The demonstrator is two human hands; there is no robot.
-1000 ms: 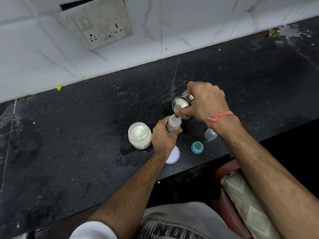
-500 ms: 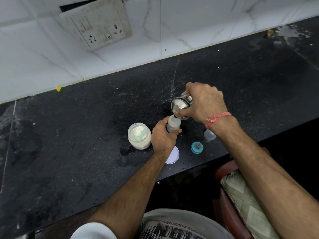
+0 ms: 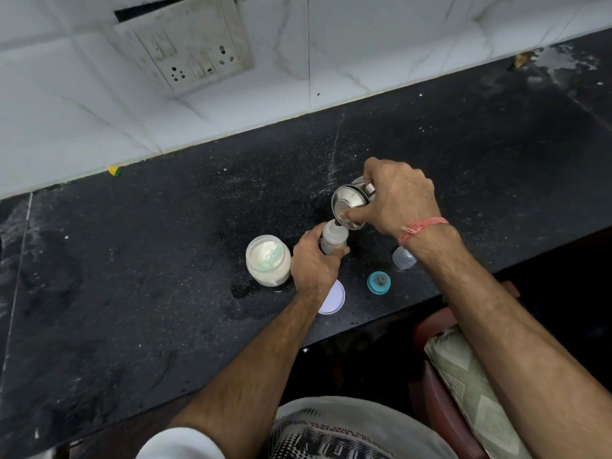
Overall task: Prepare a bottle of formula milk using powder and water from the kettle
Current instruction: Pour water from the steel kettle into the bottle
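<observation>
Steel, polished and round, is the small kettle, tipped over with its rim at the mouth of the feeding bottle; the right hand is curled round it, thumb pressed under the rim. Clear plastic and cylindrical, the bottle stands upright near the front edge of the speckled black stone desk, and the left hand wraps its lower body. Just left of that hand sits a squat glass jar of white powder, open, with a pale green scoop lying in it. A flat white lid lies at the front edge, partly under the left wrist. Further right along that edge rest a teal screw ring and a clear domed cap. Wet patches darken the stone beside the jar
</observation>
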